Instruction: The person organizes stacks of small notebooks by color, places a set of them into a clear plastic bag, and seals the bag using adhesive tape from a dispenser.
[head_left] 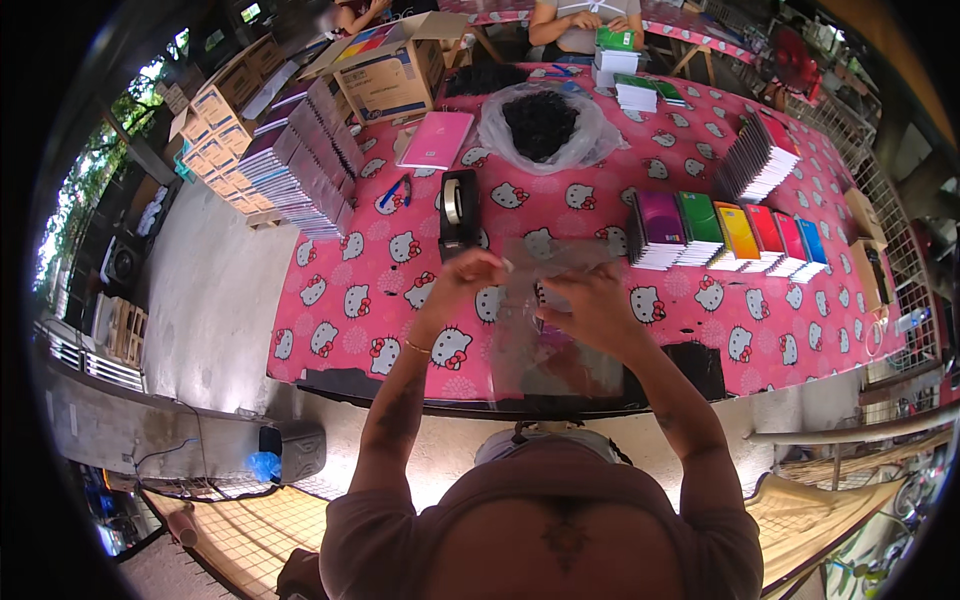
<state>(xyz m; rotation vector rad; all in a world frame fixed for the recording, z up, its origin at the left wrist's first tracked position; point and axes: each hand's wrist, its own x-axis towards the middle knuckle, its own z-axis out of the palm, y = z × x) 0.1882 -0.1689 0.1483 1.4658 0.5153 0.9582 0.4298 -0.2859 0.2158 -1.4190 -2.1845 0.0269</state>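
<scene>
A clear plastic sheet or bag [515, 360] lies on the table at its near edge, right in front of me. My left hand [468, 282] is at its upper left, with thumb and finger pinched on a small whitish piece of tape [507, 265]. My right hand [592, 308] bends over the plastic with curled fingers and appears to grip it; the exact contact is hard to make out. Something purple shows faintly under the right hand. Just beyond my left hand stands a black tape dispenser [459, 225] with a roll of tape [453, 200].
Stacked spiral notebooks in several colours [658, 220] stand to the right, with another stack [758, 160] behind. A tall notebook stack [300, 165] rises at left. Farther back are a pink notebook [436, 140], a bag of black material [540, 125], an open carton [390, 80] and another person [580, 25].
</scene>
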